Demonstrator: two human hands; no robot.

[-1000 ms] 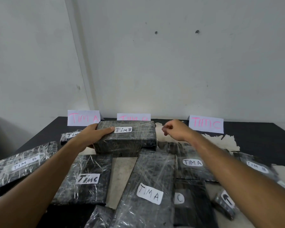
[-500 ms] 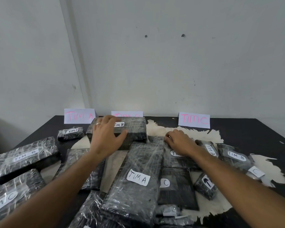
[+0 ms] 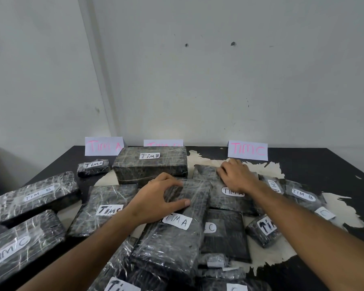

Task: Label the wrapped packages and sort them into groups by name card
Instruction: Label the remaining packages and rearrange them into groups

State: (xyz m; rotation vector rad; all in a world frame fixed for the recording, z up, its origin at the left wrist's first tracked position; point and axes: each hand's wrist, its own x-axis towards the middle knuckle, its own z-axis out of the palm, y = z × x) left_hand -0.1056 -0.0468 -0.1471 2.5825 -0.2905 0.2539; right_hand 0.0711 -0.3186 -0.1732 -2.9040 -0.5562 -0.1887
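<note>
Left hand [image 3: 156, 198] grasping long TIM A package [image 3: 177, 223] | right hand [image 3: 237, 177] hides flat package's label [image 3: 232, 192]

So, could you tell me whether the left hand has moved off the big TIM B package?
Yes. The left hand came back toward the person, off the TIM B package by the middle name card, onto a TIM A package.

Packages [image 3: 170, 234]: glossy plastic wrap (crinkled); paper labels [image 3: 177, 222].

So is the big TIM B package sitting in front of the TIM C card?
No, the big TIM B package sits in front of the middle card, well left of the TIM C card.
</note>
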